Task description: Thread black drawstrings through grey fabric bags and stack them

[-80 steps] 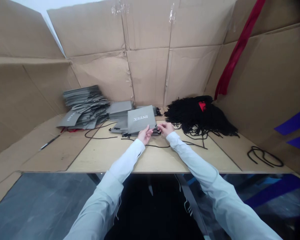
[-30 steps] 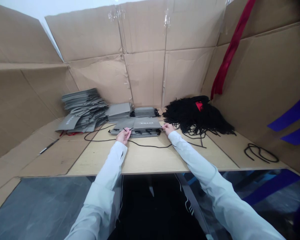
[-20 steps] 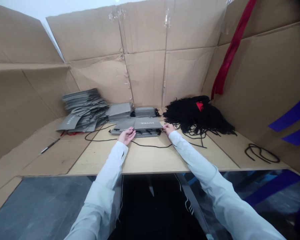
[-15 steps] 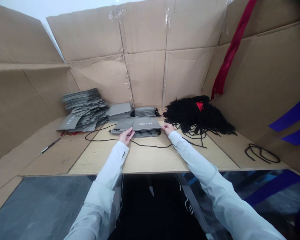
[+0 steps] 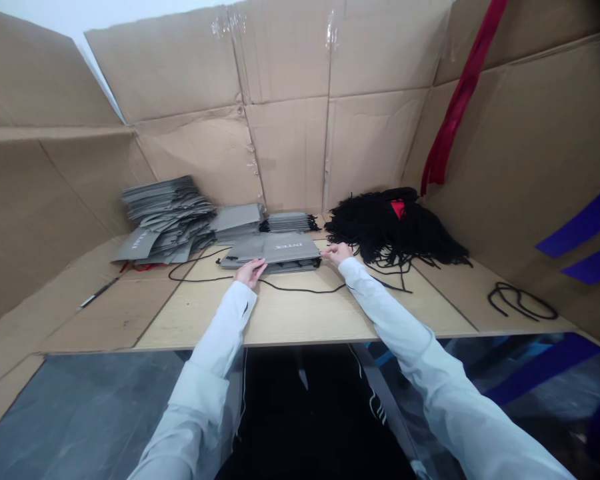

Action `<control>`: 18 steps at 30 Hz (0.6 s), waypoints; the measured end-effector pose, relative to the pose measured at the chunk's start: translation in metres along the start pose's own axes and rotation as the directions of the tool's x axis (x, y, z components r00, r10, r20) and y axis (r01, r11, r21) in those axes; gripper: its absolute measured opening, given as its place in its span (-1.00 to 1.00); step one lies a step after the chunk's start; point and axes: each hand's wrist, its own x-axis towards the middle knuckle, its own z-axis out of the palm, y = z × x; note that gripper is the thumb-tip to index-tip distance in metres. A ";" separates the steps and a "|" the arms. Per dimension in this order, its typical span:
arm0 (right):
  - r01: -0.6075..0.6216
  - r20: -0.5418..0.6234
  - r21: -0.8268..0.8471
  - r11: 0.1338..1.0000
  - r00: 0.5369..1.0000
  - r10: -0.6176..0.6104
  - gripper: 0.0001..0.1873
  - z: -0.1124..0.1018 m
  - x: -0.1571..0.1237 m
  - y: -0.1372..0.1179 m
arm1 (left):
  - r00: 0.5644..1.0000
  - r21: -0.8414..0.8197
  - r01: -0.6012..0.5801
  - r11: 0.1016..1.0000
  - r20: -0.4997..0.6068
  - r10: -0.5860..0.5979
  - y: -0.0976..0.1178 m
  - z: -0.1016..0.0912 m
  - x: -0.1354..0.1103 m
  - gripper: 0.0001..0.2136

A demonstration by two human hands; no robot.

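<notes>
My left hand [image 5: 251, 273] pinches grey bag [image 5: 290, 249], 8 o'clock | right hand [image 5: 337, 253] pinches its 3-o'clock corner | likely straightening; wants even tension

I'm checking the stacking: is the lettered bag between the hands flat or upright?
Flat: the gray bag lies lettered side up atop a pile.

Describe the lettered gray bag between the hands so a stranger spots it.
Find the pale tabletop below the back cardboard wall. Toward its far side, between the left hand and right hand, a flat gray bag lies on a low stack. Its white lettering faces up, unlike the plain gray stack behind-left; the other lettered bag sits in the tall pile further left.
</notes>
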 end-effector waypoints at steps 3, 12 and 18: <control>-0.040 0.021 0.011 0.999 0.999 0.040 -0.73 0.001 0.000 -0.002 | 0.999 -0.008 -0.016 1.000 0.033 0.016 0.001 0.001 0.001 -0.84; 0.101 -0.313 -0.346 0.933 0.925 -0.217 -0.79 -0.010 -0.024 -0.015 | 0.981 -0.085 0.012 0.996 0.194 0.004 0.005 0.007 -0.004 -0.89; 0.621 0.040 -0.360 0.696 0.756 -0.654 -0.50 0.020 -0.039 -0.063 | 0.967 -0.073 0.021 0.997 0.254 -0.002 0.002 0.009 -0.008 -0.86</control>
